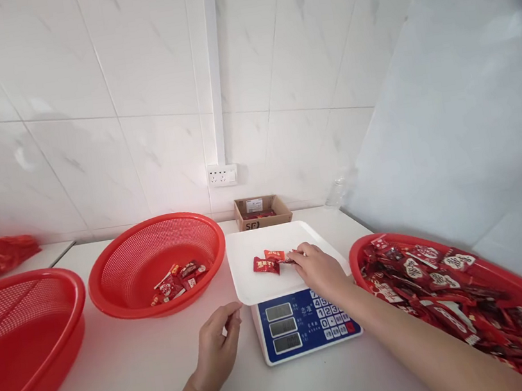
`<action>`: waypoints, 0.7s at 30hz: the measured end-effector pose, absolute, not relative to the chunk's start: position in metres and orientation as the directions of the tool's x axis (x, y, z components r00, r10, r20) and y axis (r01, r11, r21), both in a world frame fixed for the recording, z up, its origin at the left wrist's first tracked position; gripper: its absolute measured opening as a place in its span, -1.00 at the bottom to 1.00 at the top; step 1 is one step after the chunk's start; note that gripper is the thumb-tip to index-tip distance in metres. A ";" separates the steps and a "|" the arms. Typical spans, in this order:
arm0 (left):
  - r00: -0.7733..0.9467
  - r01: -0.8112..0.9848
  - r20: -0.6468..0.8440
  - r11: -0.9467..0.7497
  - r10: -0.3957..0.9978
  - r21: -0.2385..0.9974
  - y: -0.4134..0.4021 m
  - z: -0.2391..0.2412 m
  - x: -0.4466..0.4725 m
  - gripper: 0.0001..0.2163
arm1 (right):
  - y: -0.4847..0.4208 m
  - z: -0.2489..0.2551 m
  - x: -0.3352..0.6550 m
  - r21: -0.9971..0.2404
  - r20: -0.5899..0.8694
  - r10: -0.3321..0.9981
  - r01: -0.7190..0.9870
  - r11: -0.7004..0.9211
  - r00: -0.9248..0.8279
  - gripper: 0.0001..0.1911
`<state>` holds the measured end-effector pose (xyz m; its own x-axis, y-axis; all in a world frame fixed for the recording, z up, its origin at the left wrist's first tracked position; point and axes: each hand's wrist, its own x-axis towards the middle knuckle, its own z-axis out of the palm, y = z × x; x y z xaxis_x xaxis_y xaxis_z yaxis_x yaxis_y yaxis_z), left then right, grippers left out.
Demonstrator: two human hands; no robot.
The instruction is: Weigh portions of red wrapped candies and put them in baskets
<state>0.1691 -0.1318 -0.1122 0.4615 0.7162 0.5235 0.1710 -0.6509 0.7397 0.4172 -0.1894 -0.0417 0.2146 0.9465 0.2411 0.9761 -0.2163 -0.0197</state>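
Note:
My right hand (317, 270) is over the white tray (250, 291) of a blue-and-white digital scale (305, 341). Its fingertips pinch a small wrapped candy (288, 261), mostly hidden by the hand. Beside those fingers, a dark red wrapped candy (266, 265) and an orange-red wrapped candy (274, 254) lie on the tray, close together. My left hand (217, 342) hovers over the table just left of the scale, its fingers curled closed, and nothing shows in them. The scale's displays are too dim to read.
At the right stands a red basket (357, 253) full of wrapped candies (442, 293). Left of the scale, another red basket (120, 267) holds several candies (176, 282). A third red basket (74, 299) sits far left. Behind are a cardboard box (263, 211) and a wall socket (222, 175).

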 end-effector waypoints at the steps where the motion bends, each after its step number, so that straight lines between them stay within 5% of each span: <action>1: 0.461 0.170 0.523 -0.650 0.717 0.741 -0.132 -0.112 0.169 -0.81 | -0.187 -0.041 0.416 0.005 0.223 0.950 0.975 -0.224 0.217 -0.69; 13: 0.489 0.161 0.544 -0.683 0.682 0.713 -0.135 -0.110 0.170 -0.82 | -0.189 -0.031 0.397 0.104 0.098 0.967 0.964 -0.247 0.237 -0.71; 21: 0.500 0.173 0.528 -0.677 0.686 0.716 -0.134 -0.111 0.170 -0.80 | -0.187 -0.045 0.379 -0.153 0.123 0.991 0.988 -0.027 0.046 -0.41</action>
